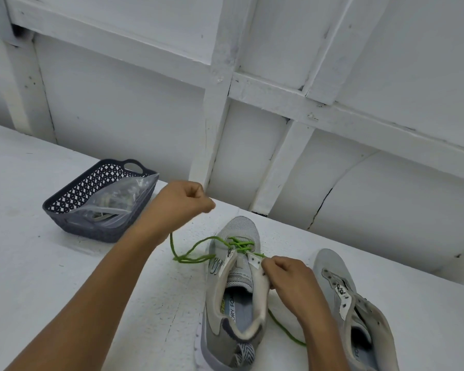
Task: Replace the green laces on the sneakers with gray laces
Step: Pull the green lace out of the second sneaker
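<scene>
A gray sneaker (233,303) stands in the middle of the white table, toe pointing away, with a green lace (198,249) still threaded through its front eyelets. My left hand (182,202) is raised above and left of the toe, fingers curled round one end of the lace, which loops down to the table. My right hand (284,274) pinches the lace at the shoe's right eyelet flap; the other lace end trails under my wrist. A second gray sneaker (356,314) lies to the right with bare eyelets.
A dark woven plastic basket (73,194) sits at the left rear of the table, holding a clear zip bag (118,202) with gray laces inside. A white panelled wall runs right behind the table's far edge.
</scene>
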The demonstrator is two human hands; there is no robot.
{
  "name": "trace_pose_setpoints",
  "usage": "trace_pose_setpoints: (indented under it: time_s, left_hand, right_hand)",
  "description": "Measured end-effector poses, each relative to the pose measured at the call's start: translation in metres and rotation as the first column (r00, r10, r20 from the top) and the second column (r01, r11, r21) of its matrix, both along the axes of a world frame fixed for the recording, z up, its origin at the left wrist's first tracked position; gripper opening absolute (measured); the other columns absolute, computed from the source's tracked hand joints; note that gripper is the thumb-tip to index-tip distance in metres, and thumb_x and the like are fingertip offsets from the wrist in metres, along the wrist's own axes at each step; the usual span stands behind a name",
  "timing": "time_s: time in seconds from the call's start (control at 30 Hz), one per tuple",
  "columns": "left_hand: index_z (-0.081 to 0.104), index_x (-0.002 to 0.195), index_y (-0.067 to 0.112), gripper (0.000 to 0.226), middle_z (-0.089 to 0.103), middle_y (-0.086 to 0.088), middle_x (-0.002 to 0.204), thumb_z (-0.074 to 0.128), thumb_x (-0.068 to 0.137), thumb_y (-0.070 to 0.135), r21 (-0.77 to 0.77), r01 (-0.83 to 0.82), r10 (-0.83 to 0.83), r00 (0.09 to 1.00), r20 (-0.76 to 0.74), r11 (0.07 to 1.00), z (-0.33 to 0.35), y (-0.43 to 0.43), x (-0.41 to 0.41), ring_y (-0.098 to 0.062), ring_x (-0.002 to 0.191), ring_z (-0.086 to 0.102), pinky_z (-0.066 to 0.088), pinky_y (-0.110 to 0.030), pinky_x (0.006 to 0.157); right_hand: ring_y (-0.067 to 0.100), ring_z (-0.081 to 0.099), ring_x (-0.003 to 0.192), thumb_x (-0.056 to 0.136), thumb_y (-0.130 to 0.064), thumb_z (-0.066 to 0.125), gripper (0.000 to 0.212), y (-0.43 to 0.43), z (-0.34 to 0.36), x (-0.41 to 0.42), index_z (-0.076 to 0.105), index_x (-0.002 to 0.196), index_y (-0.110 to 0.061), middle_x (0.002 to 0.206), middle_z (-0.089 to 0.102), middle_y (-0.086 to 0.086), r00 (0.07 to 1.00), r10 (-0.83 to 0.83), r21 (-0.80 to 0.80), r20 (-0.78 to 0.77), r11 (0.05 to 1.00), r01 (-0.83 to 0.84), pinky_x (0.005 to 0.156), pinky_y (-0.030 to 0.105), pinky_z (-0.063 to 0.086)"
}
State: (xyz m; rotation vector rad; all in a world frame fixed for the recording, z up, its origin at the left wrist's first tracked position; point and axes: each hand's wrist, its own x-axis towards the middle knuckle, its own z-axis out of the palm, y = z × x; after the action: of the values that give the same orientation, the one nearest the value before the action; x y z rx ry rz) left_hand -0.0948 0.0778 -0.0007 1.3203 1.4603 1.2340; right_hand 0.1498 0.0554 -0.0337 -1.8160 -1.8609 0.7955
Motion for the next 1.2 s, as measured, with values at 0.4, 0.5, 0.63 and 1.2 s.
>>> trace_pose_setpoints:
  time_s: [0.4, 0.5, 0.63, 1.2]
  left_hand:
    - [0.065, 0.086, 0.010, 0.040, 0.070, -0.006, 0.088, 0.067, 0.083, 0.049, -0.274, 0.241, -0.360, 0.724, -0.589, 0.931, -0.016, -0.005, 0.047, -0.018, 0.077, 0.058, 0.041, -0.029, 0.063]
    - [0.068, 0.083, 0.007, 0.032, 0.071, -0.007, 0.076, 0.067, 0.078, 0.039, -0.283, 0.156, -0.301, 0.743, -0.597, 0.946, -0.014, -0.004, 0.046, -0.017, 0.066, 0.057, 0.043, -0.027, 0.062]
    - [0.070, 0.072, 0.008, 0.027, 0.073, -0.002, 0.068, 0.064, 0.081, 0.032, -0.336, 0.140, -0.330, 0.714, -0.617, 0.931, -0.010, -0.005, 0.028, -0.012, 0.055, 0.062, 0.040, -0.019, 0.049]
    - [0.063, 0.074, 0.008, 0.020, 0.073, -0.011, 0.075, 0.059, 0.086, 0.023, -0.338, 0.261, -0.397, 0.805, -0.441, 0.904, -0.019, 0.004, 0.026, -0.013, 0.052, 0.060, 0.051, -0.029, 0.066]
  right_hand:
    - [0.015, 0.063, 0.075, 0.079, -0.036, 0.068, 0.016, 0.022, 0.021, -0.026, 0.064, 0.071, -0.023, 0.070, 0.067, -0.006, 0.984, 0.013, -0.024, 0.177, 1.000, -0.009, 0.071, 0.033, 0.052]
    - [0.013, 0.063, 0.074, 0.079, -0.028, 0.067, 0.009, 0.022, 0.020, -0.024, 0.065, 0.073, -0.020, 0.070, 0.067, -0.007, 0.987, 0.004, -0.026, 0.162, 1.000, 0.000, 0.068, 0.030, 0.050]
    - [0.008, 0.059, 0.058, 0.079, -0.014, 0.068, 0.007, 0.019, 0.018, -0.006, 0.065, 0.079, -0.020, 0.054, 0.065, -0.007, 0.997, -0.051, 0.010, 0.051, 0.999, 0.050, 0.056, 0.023, 0.041]
    - [0.012, 0.041, 0.117, 0.082, -0.003, 0.056, 0.048, 0.025, 0.014, -0.026, 0.070, 0.116, -0.034, 0.123, 0.055, -0.012, 0.889, 0.330, 0.158, 0.317, 0.906, -0.392, 0.098, 0.030, 0.037]
